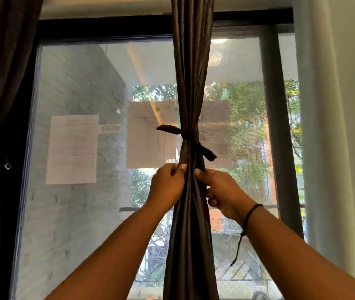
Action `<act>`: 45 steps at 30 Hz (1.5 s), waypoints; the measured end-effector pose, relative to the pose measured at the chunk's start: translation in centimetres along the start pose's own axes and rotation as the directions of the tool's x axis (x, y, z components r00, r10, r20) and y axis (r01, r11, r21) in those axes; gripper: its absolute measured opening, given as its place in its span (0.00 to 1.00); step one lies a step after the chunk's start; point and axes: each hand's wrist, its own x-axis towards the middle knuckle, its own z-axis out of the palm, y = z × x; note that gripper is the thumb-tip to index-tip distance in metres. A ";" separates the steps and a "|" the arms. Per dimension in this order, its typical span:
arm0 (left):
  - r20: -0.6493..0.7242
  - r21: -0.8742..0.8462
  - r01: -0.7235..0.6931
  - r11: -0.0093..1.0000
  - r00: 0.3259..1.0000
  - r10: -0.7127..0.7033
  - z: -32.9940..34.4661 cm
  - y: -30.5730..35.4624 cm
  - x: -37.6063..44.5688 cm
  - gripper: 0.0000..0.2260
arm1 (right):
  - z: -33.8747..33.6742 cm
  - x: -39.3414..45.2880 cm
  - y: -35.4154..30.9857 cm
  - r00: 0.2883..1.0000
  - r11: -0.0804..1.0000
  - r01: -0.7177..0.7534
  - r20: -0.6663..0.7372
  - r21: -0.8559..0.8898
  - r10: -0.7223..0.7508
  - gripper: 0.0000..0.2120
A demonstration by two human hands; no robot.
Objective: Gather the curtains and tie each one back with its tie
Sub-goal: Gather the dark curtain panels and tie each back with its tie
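Two hands [196, 187] pinching satiny pleated curtain [190, 83], knotted tie [186, 137]

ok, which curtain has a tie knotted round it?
The dark middle curtain that both hands grip: its tie cinches it just above them. The dark left curtain and pale right curtain show none.
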 end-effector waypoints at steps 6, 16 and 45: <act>-0.174 0.233 0.018 0.972 0.984 0.024 -2.1 -1.3 0.1 0.13 | -1.0 0.2 0.0 0.869 0.534 0.248 -0.058 -0.808 -0.491 0.16; -0.181 0.114 -0.167 0.979 0.966 0.186 1.4 -1.0 -6.7 0.12 | 0.7 -3.6 4.4 0.836 0.661 0.280 -0.162 -0.696 -0.524 0.14; 0.094 0.355 0.092 0.930 0.987 -0.133 -1.8 -10.2 -21.4 0.11 | -1.2 -19.0 19.5 0.975 0.579 -0.217 -0.154 -0.785 0.158 0.14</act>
